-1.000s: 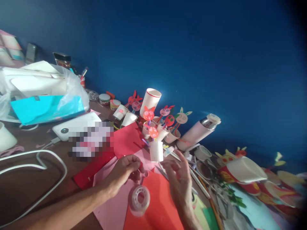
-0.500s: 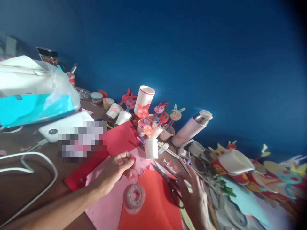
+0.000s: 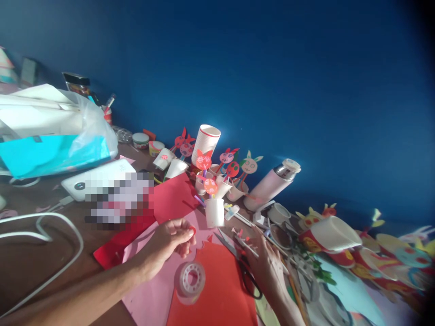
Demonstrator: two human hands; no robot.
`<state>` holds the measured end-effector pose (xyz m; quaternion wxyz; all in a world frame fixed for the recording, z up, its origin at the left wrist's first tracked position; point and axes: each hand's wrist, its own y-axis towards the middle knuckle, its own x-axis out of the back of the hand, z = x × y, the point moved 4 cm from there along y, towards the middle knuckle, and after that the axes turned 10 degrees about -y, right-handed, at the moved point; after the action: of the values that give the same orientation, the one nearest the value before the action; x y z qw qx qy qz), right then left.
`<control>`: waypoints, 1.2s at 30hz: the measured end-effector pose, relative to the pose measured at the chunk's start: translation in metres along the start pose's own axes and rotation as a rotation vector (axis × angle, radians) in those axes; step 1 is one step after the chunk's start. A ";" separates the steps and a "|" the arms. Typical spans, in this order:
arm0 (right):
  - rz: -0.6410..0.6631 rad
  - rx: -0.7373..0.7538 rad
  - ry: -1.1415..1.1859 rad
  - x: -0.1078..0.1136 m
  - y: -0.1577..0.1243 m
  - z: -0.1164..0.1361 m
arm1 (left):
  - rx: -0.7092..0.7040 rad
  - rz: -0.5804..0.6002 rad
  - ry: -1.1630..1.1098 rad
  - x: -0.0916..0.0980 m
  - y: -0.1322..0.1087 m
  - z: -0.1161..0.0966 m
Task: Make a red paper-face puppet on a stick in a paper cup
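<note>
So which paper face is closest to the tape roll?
The orange face above the frontmost small white cup; the others stand farther back or far right.

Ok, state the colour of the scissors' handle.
The scissors' handle is black, seen in the head view.

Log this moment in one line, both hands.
left hand: pinching small red piece | right hand: near scissors | tape roll: on paper sheets

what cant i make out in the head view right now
All in the head view:
- Red piece: its full shape, mostly covered by the left hand.
- Right hand: whether it grips anything, hidden by the hand itself.
- Pixelated object: details masked by pixelation.
- Turquoise item: left end, cut off by the picture's edge.
</note>
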<state>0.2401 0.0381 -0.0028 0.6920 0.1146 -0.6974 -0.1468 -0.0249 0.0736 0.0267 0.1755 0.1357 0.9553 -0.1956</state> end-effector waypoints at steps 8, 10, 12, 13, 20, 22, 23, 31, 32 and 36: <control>-0.054 -0.069 0.507 0.033 -0.006 0.023 | 0.055 0.097 0.012 -0.009 -0.003 0.006; -0.015 -0.029 0.686 0.040 -0.009 0.044 | 0.073 0.102 -0.023 -0.010 -0.003 0.010; 0.019 -0.020 0.769 0.046 -0.010 0.067 | 0.074 0.119 -0.064 -0.011 -0.002 0.015; -0.019 -0.053 0.819 0.049 -0.011 0.076 | 0.065 0.134 -0.082 -0.010 0.000 0.018; -0.078 -0.033 1.001 0.050 -0.006 0.112 | -0.029 0.160 -0.112 -0.006 0.001 0.014; -0.081 -0.016 0.977 0.049 -0.005 0.114 | -0.047 0.171 -0.082 -0.006 -0.003 0.006; -0.078 -0.004 0.958 0.049 -0.005 0.114 | -0.053 0.178 -0.066 -0.007 -0.004 0.004; -0.014 0.162 0.594 0.052 -0.002 0.112 | -0.054 0.209 0.041 -0.002 -0.001 0.001; -0.015 0.180 0.567 0.052 -0.002 0.112 | -0.050 0.202 0.069 -0.001 0.000 0.000; -0.039 0.270 0.498 0.055 -0.003 0.112 | -0.062 0.165 0.203 -0.001 -0.002 -0.006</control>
<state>0.1271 0.0207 0.0474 0.8177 0.2516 -0.5168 -0.0334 -0.0259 0.0744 0.0333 0.0974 0.2273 0.9593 -0.1364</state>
